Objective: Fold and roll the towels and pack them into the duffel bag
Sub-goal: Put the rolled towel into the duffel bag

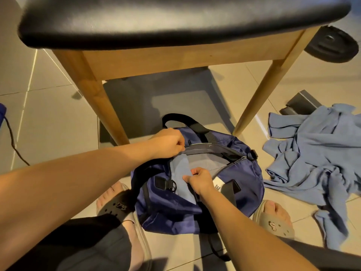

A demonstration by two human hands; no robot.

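Note:
A navy duffel bag (240, 180) with black straps lies on the tiled floor between my feet, its zipper open. My left hand (168, 142) grips the far edge of the bag's opening. My right hand (198, 179) pinches the near edge of the opening, by a light blue towel (180, 169) that lies inside the bag. A heap of crumpled light blue towels (312, 159) is spread on the floor to the right of the bag.
A wooden stool with a black padded seat (175, 20) stands just beyond the bag, its legs (101, 106) on either side. A dark box (300, 102) and a black round object (332, 45) lie at the right. A black cable (13, 141) runs at the left.

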